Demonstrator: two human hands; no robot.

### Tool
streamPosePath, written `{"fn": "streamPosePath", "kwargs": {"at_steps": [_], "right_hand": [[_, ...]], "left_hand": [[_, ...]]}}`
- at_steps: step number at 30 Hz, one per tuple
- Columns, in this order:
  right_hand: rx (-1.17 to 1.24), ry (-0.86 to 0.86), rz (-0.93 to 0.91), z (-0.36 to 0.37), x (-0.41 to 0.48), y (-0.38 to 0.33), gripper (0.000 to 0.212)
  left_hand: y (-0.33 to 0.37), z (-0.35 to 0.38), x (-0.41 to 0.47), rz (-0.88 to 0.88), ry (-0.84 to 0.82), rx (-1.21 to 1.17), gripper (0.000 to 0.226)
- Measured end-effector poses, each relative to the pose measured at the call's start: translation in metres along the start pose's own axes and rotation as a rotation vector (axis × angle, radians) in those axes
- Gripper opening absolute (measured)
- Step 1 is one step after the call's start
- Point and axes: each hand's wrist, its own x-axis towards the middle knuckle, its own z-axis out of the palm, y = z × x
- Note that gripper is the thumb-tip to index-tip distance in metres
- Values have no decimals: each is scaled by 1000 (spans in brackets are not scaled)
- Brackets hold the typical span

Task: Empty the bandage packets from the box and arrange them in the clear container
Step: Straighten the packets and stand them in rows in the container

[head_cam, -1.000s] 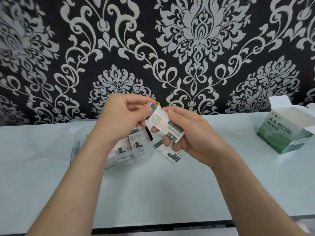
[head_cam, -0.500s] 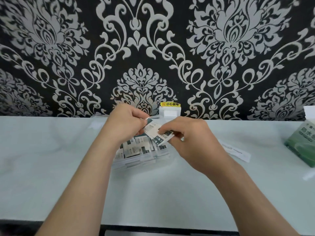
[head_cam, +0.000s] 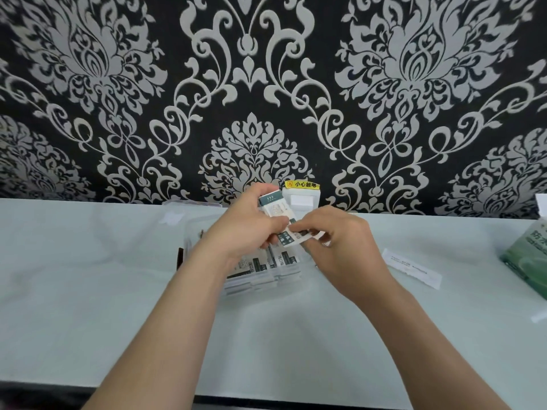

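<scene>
Firstly, head view. We log the left hand (head_cam: 248,229), fingers curled round a small stack of bandage packets (head_cam: 276,207) held upright above the clear container (head_cam: 236,287). We log the right hand (head_cam: 340,247), fingertips pinching a single packet (head_cam: 297,237) at the stack's lower end. Stored packets (head_cam: 257,266) lie in rows inside the container, which rests on the pale table (head_cam: 88,276). The green box (head_cam: 529,261) sits at the far right edge, well apart; a white paper slip (head_cam: 411,267) lies between it and the hands.

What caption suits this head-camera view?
Left hand and right hand hold white-and-green bandage packets over a clear plastic container part-filled with more; green cardboard box at right.
</scene>
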Motion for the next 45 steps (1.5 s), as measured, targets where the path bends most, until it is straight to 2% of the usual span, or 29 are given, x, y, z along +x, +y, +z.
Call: {"fn": "streamPosePath", "kwargs": {"at_steps": [3,9,17,21,25,28,31,34,37,40,43,45], "right_hand": [[-12,-40,77,-3,-1,3,26],[14,-31,224,-9,-1,5,30],[-3,-17,284,-8,-1,8,31],[-82,-66,348,-14,-1,15,30],[-264,-155,484,-26,-4,28,35],[-383,-219,610,-42,-7,41,45],[-499,-374,774,-59,-14,56,61],[-513,-403,865,-65,-22,66,61],[-538,-364,862,-67,-26,72,52],[-541,-339,816,-74,-30,76,40],[-470,-351,834,-83,-34,78,36],[-417,-354,863,-88,-34,78,34]], "left_hand": [[-4,-5,3,-3,40,126,43],[-13,1,7,-48,-64,366,44],[-24,16,21,-50,-62,466,49],[-23,17,19,-42,26,562,55],[-16,20,12,7,129,743,54],[-4,21,2,78,240,798,38],[20,26,-14,293,361,675,14],[37,56,-34,471,268,595,20],[25,107,-39,555,10,794,28],[3,136,-19,361,-162,1072,39],[-2,144,4,164,-166,1159,44],[2,152,12,162,-132,1146,34]]}}
